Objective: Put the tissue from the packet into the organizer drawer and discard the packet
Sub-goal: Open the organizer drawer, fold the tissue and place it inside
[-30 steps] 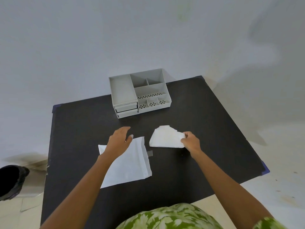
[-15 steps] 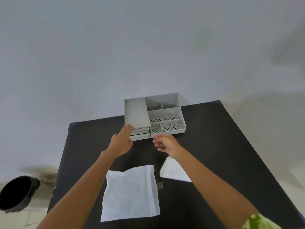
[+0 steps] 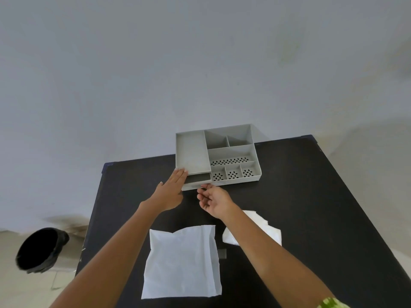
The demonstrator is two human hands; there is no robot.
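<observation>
The grey organizer (image 3: 192, 152) stands at the table's far edge, its lower-left drawer (image 3: 198, 178) pulled out a little. My left hand (image 3: 171, 190) lies flat with its fingertips against the organizer's front left corner. The fingertips of my right hand (image 3: 213, 200), palm up, hook the drawer's front. The flat white packet (image 3: 182, 261) lies on the table near me. The folded white tissue (image 3: 266, 230) lies to its right, partly hidden under my right forearm.
The black table (image 3: 311, 196) stands against a pale wall. A black bin (image 3: 40, 250) is on the floor off the table's left side. A small grey tape patch (image 3: 222, 254) sits between packet and tissue.
Both hands left the packet and tissue and reached forward to the organizer. The drawer, shut half a second ago, now stands slightly open.
</observation>
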